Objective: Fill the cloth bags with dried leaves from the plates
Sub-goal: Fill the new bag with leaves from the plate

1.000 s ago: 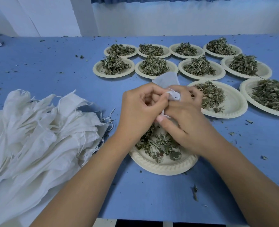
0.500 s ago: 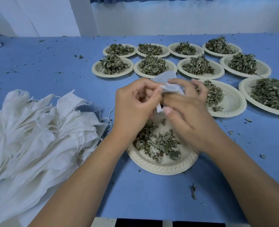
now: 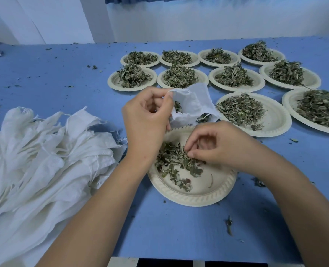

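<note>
My left hand (image 3: 147, 120) pinches the rim of a small white cloth bag (image 3: 193, 105), holding its mouth above the far edge of the nearest cream paper plate (image 3: 198, 193). Some leaves show inside the bag. My right hand (image 3: 217, 146) is down on that plate, with fingertips closed on a pinch of the dried leaves (image 3: 176, 162) lying there. The plate holds a thin scatter of leaves on its left half.
A heap of empty white cloth bags (image 3: 44, 157) lies at the left on the blue table (image 3: 179, 234). Several more plates piled with dried leaves (image 3: 240, 110) stand behind and to the right. Leaf crumbs dot the table. The table's near edge is just below my forearms.
My right hand has left the bag's mouth and dropped onto the near plate, closing on leaves. My left hand still holds the bag, now more visible and opened out.
</note>
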Action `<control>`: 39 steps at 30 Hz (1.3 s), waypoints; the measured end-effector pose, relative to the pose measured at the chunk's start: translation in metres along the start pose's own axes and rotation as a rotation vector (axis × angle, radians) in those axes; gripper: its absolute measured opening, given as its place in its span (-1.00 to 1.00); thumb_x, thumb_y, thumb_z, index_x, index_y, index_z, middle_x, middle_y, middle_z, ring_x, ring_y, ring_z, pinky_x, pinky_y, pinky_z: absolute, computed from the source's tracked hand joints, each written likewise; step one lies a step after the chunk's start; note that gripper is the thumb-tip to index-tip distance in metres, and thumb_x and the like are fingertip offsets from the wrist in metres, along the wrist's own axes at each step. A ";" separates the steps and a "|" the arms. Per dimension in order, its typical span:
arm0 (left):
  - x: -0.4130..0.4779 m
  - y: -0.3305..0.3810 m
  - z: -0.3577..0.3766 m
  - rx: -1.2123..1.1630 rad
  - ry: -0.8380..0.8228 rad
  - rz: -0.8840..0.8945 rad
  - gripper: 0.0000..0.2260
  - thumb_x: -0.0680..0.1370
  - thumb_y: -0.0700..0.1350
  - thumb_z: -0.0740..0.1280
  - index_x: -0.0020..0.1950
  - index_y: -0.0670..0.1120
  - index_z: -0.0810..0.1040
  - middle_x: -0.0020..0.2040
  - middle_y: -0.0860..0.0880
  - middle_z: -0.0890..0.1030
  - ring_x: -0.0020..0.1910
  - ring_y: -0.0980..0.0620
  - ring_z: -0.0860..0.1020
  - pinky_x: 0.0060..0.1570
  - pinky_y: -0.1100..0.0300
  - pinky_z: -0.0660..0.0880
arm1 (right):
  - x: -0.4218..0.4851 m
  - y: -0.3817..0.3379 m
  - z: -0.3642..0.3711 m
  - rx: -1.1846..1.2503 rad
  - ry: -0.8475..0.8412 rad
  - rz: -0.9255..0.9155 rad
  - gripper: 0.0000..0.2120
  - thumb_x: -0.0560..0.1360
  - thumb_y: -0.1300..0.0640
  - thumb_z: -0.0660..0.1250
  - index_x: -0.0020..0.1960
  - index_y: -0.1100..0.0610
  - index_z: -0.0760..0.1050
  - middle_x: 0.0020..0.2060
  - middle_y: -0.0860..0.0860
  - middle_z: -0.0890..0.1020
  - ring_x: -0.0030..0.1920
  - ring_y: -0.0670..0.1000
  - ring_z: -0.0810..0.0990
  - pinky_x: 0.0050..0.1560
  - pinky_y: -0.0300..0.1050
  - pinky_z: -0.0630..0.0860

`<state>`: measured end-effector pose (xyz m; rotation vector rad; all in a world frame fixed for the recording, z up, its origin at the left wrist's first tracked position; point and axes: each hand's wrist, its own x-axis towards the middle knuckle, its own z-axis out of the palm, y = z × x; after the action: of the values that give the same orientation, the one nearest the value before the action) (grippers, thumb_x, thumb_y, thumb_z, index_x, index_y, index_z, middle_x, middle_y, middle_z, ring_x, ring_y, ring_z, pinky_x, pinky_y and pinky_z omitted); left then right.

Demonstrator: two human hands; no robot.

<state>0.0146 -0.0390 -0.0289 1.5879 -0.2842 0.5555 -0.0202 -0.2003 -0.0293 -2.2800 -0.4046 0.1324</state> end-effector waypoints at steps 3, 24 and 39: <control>-0.002 0.000 0.002 0.009 -0.016 -0.002 -0.86 0.56 -0.24 0.37 -0.19 -0.07 0.60 -0.50 0.05 0.49 -0.59 0.11 0.42 -0.49 0.22 0.45 | 0.000 0.005 -0.001 -0.314 -0.060 0.049 -0.40 0.24 -0.10 0.56 0.24 -0.14 0.45 0.08 -0.16 0.42 0.11 -0.24 0.30 0.08 -0.26 0.28; -0.003 -0.002 0.003 -0.024 -0.107 -0.009 -0.87 0.54 -0.25 0.38 -0.16 -0.05 0.63 -0.47 -0.11 0.50 -0.56 0.14 0.41 -0.49 0.33 0.38 | -0.010 -0.019 -0.015 0.501 0.127 -0.275 -0.80 0.28 0.27 0.45 -0.11 0.12 0.64 -0.22 -0.07 0.69 -0.19 -0.09 0.65 -0.13 -0.31 0.56; -0.010 -0.005 0.009 0.004 -0.199 -0.022 -0.93 0.53 -0.26 0.40 -0.13 -0.16 0.66 -0.50 -0.08 0.49 -0.55 0.13 0.42 -0.51 0.24 0.44 | 0.002 -0.008 0.014 -0.217 0.702 -0.298 -0.77 0.35 0.39 0.46 0.00 0.26 0.61 -0.12 0.04 0.63 -0.14 -0.08 0.56 -0.08 -0.27 0.49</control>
<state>0.0106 -0.0489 -0.0384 1.6506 -0.4139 0.3814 -0.0234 -0.1848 -0.0332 -2.2646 -0.3839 -0.8731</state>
